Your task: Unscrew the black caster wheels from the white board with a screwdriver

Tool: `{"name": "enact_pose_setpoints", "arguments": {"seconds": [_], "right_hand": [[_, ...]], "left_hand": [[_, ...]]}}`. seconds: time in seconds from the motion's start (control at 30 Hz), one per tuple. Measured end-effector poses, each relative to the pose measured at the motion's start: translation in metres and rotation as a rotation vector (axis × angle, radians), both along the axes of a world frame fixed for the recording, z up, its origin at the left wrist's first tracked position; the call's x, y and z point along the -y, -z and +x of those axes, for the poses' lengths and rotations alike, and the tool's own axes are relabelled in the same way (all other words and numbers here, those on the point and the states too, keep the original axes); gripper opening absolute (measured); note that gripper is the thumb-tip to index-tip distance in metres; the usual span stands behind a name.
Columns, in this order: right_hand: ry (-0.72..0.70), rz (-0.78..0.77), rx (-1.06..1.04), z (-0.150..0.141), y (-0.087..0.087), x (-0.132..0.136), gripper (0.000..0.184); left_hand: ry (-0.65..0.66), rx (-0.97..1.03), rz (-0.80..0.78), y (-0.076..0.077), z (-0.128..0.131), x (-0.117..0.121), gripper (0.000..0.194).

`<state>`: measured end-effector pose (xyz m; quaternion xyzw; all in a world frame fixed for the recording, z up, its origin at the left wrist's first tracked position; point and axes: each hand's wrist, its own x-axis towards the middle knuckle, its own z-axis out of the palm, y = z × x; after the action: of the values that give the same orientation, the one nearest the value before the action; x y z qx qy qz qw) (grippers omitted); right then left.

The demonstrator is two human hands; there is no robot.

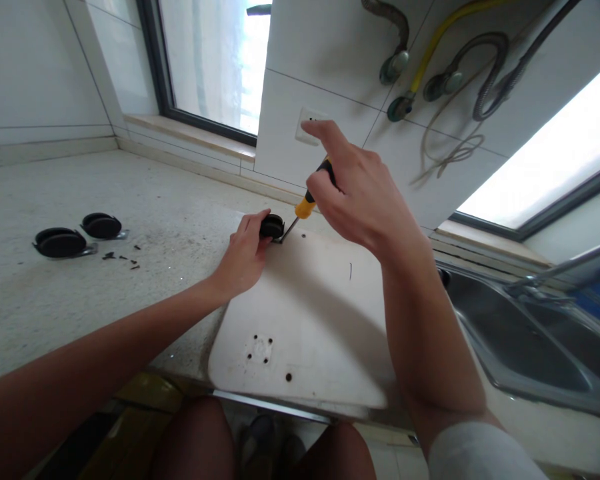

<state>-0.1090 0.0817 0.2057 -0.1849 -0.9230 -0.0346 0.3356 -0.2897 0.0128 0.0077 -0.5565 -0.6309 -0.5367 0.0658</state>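
A white board (310, 320) with screw holes lies on the counter, its near edge over the counter's front. At its far left corner sits a black caster wheel (273, 225). My left hand (243, 257) grips that wheel with thumb and fingers. My right hand (355, 190) is closed around a screwdriver with a yellow and black handle (307, 205); its metal tip points down at the wheel's mounting plate. My right forefinger sticks out straight.
Two more black caster wheels (60, 241) (101, 225) lie at the counter's left, with several small dark screws (123, 257) beside them. A steel sink (520, 333) with a tap is to the right. Hoses and valves (445, 80) hang on the tiled wall.
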Motion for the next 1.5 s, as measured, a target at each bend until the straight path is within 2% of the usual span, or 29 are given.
{"name": "enact_pose_setpoints", "arguments": {"seconds": [0.17, 0.3, 0.43, 0.5, 0.67, 0.8, 1.03, 1.23, 1.37, 1.5], "right_hand": [[0.014, 0.02, -0.097, -0.0007, 0.0006, 0.0021, 0.035], [-0.092, -0.022, -0.006, -0.0009, -0.001, 0.0058, 0.044], [0.008, 0.009, -0.026, -0.0056, 0.0012, 0.002, 0.023], [0.046, 0.005, -0.054, -0.0072, 0.002, -0.0006, 0.027], [-0.076, -0.034, 0.017, -0.0037, -0.0002, 0.003, 0.025], [0.0, -0.007, -0.049, -0.0043, 0.0013, 0.0051, 0.028], [0.025, -0.004, -0.063, -0.0053, 0.0011, 0.0007, 0.027], [-0.035, -0.005, -0.04, -0.006, 0.0031, 0.0027, 0.032], [0.029, -0.012, -0.094, -0.0088, 0.0052, -0.0002, 0.026], [-0.035, -0.037, -0.126, -0.0097, 0.0054, -0.0027, 0.03]], "left_hand": [[-0.001, 0.008, 0.01, 0.0004, -0.0002, 0.0, 0.057], [0.001, -0.001, 0.003, -0.0002, 0.0, 0.0009, 0.057], [-0.003, -0.006, -0.004, -0.0008, 0.0001, 0.0009, 0.058], [-0.006, 0.005, 0.002, -0.0007, 0.0001, 0.0006, 0.056], [0.007, 0.0, 0.005, 0.0009, -0.0004, -0.0002, 0.059], [0.001, 0.006, 0.017, 0.0016, -0.0007, -0.0006, 0.057], [0.009, 0.018, 0.017, 0.001, 0.0004, -0.0005, 0.057], [0.018, 0.018, 0.012, 0.0008, -0.0002, -0.0003, 0.057], [0.016, 0.015, 0.003, 0.0003, -0.0008, 0.0, 0.056], [0.019, 0.008, -0.001, 0.0008, -0.0007, -0.0007, 0.056]]}}
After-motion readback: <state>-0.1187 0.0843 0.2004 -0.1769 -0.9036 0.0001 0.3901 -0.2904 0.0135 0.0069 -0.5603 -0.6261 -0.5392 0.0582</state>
